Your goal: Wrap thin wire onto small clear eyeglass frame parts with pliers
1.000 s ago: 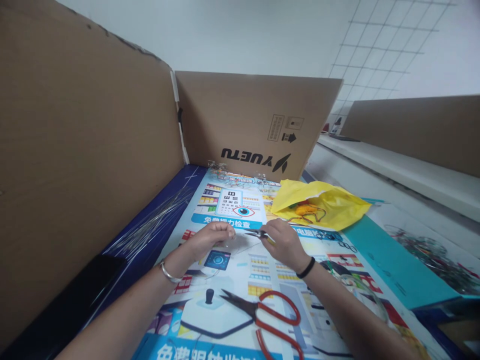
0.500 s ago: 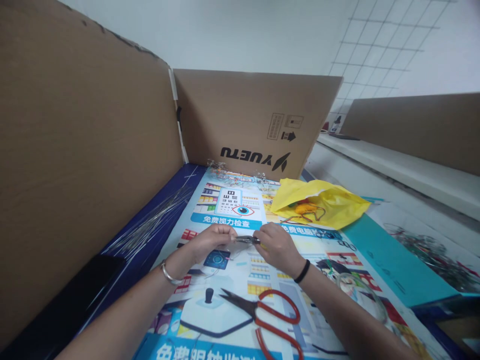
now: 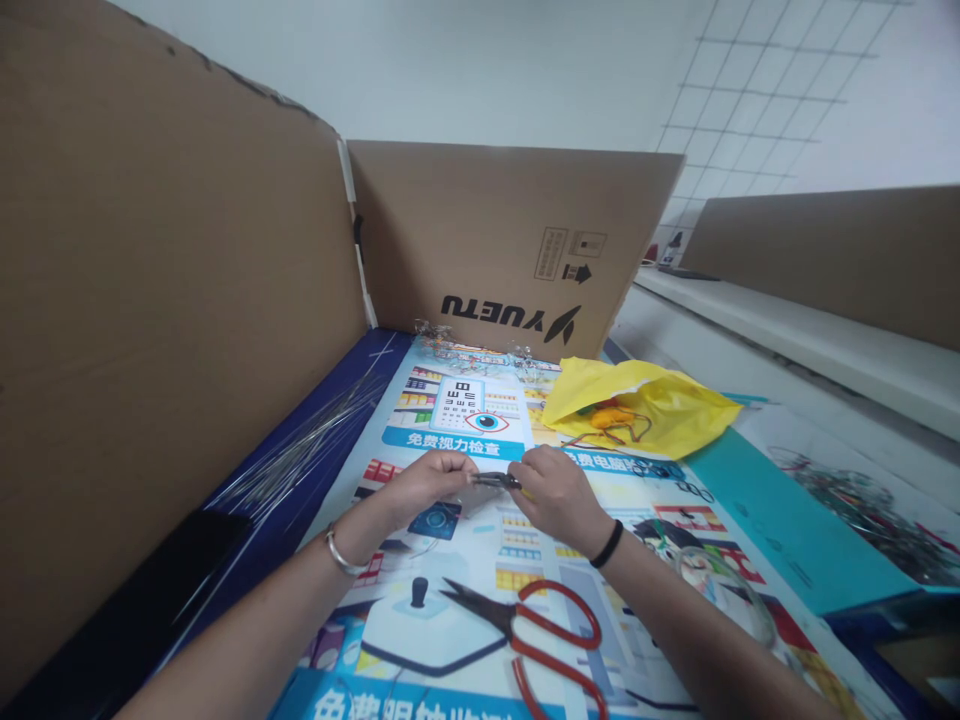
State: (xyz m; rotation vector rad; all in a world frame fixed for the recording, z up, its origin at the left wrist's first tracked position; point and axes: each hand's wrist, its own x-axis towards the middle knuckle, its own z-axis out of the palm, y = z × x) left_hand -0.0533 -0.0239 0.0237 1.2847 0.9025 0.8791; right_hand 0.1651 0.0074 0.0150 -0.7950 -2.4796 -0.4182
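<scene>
Pliers [image 3: 496, 480] abv poster [image 3: 469, 560], well frm edges

Cool, dim, diffuse light; left cardboard panel [image 3: 180, 330] shadowed; frame edges stretched; fine detail soft.

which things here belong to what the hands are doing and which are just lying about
In use:
- needle-nose pliers, held in the right hand
- left hand, pinched at the plier tips; anything between is too small to tell

Seemingly lying about, untouched:
- red-handled scissors
- yellow bag
- thin straight wires
</scene>
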